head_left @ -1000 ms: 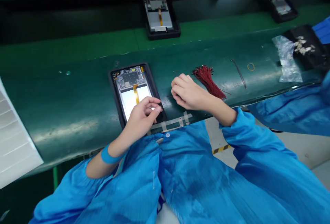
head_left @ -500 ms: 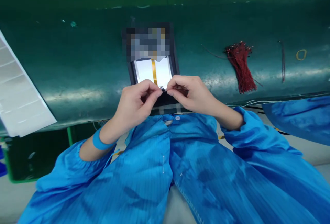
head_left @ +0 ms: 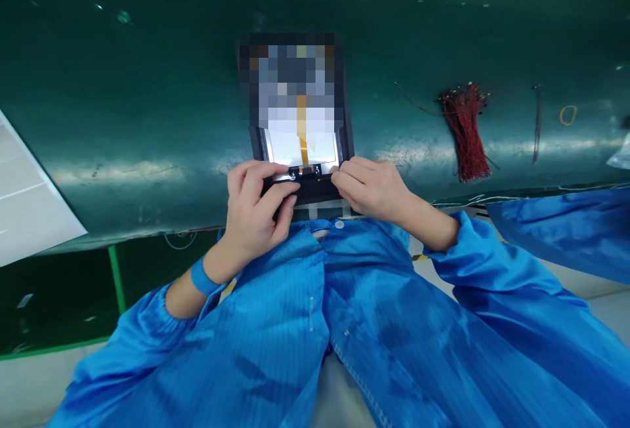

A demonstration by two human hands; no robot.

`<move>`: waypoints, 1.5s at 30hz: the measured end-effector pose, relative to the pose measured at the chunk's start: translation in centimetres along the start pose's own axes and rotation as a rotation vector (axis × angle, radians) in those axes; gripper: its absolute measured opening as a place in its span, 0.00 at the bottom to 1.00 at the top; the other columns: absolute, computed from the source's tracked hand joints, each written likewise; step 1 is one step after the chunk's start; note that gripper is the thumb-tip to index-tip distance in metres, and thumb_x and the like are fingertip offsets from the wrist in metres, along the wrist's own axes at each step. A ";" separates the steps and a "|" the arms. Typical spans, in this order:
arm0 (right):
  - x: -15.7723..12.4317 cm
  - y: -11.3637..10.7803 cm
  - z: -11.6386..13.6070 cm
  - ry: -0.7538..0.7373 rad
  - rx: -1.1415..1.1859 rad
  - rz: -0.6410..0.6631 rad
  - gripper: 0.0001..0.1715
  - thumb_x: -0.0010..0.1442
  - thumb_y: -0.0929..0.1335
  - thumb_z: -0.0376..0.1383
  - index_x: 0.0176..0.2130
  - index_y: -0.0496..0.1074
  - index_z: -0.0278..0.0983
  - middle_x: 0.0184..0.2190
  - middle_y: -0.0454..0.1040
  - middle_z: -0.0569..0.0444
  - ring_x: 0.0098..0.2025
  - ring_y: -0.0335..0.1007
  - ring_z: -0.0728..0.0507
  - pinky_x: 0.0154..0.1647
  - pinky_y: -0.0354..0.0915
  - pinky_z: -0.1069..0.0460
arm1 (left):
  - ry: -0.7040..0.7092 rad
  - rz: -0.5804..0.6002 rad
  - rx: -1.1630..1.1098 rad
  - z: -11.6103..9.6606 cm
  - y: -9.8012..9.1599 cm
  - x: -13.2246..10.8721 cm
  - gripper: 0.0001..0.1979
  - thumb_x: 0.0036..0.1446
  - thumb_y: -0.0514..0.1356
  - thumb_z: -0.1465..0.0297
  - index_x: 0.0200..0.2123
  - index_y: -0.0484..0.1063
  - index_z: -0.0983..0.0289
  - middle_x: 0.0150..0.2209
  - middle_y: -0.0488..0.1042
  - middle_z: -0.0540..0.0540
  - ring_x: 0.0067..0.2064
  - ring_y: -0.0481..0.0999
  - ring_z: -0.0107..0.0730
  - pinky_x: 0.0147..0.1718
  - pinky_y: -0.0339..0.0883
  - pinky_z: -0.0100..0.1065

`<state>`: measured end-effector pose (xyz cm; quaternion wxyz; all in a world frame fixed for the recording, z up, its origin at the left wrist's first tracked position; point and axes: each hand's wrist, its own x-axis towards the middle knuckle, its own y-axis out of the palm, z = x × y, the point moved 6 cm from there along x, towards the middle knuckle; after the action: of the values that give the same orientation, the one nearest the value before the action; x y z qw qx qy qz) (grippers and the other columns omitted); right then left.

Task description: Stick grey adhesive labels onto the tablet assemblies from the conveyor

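A dark-framed flat device (head_left: 350, 142) lies on the green bench, its white panel (head_left: 283, 147) facing up with an amber strip (head_left: 304, 152) down the middle. Its upper part is blurred into blocks. A small dark part (head_left: 309, 171) sits across the panel's lower edge, at the strip's end. My left hand (head_left: 256, 203) rests at the lower left corner, fingers apart, fingertips touching near the dark part. At the lower right corner, my right hand (head_left: 371, 185) has its fingers curled and pressed together; whatever is between them is hidden.
A bundle of dark red wires (head_left: 465, 132) lies to the right, with a single thin lead (head_left: 537, 125) and a yellow rubber band (head_left: 568, 115) beyond it. White sheets (head_left: 34, 198) cover the left edge. Below the bench stands a green-rimmed bin (head_left: 117, 280).
My hands, pinched together over the panel's lower edge before, have moved apart to its two sides. My left fingers have spread, uncovering the dark part. The view has shifted slightly.
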<state>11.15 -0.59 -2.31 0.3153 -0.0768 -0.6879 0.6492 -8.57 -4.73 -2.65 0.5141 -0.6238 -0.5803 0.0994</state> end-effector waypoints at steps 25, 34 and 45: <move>0.9 -1.3 1.0 -0.053 -0.034 -0.011 0.16 0.74 0.63 0.26 0.35 0.74 0.35 0.29 0.72 0.53 0.35 0.60 0.44 0.29 0.52 0.48 | 0.139 0.126 0.153 -0.8 2.0 -0.7 0.19 0.64 0.68 0.67 0.58 0.78 0.51 0.61 0.77 0.57 0.60 0.71 0.51 0.57 0.63 0.50; 1.0 -1.3 1.1 -0.062 -0.049 0.002 0.19 0.75 0.61 0.27 0.35 0.74 0.36 0.29 0.72 0.53 0.35 0.61 0.44 0.29 0.51 0.48 | 0.249 0.039 0.174 -2.2 1.4 0.2 0.22 0.62 0.67 0.70 0.59 0.77 0.56 0.65 0.75 0.58 0.63 0.69 0.52 0.56 0.62 0.48; 0.6 -0.9 0.3 -0.034 0.045 0.185 0.18 0.75 0.60 0.28 0.40 0.77 0.36 0.34 0.77 0.50 0.37 0.63 0.44 0.31 0.49 0.48 | 0.128 0.157 0.064 -1.6 2.1 1.3 0.12 0.64 0.64 0.70 0.50 0.80 0.60 0.69 0.70 0.61 0.67 0.66 0.60 0.60 0.63 0.58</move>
<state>10.85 -0.65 -1.21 0.2440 -0.1219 -0.6684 0.6919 -5.69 -4.11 -2.92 0.5605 -0.6556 -0.4921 0.1177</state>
